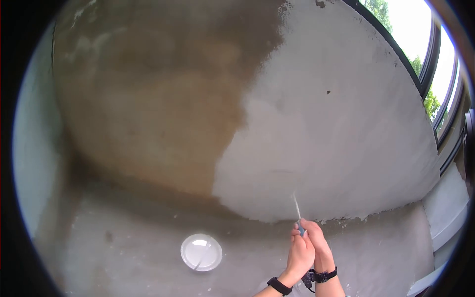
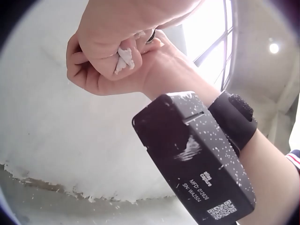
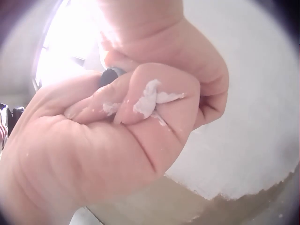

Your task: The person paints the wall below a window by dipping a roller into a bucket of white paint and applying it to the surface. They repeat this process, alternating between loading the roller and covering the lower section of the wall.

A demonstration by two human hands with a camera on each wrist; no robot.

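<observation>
From here, I lose most of the tool's handle point(image 1: 301, 229) inside the left hand point(image 1: 300, 255) and right hand point(image 1: 319, 243); its thin tip point(image 1: 295, 197) blurs against the pale wall point(image 1: 341, 133).

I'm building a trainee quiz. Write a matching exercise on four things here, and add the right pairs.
Things:
1. tool
2. tub
3. window
4. left hand

Places or states:
A. upper right of the head view
B. white smears on a finger
C. being gripped
D. on the floor

Right pairs: 1-C, 2-D, 3-A, 4-B
</observation>
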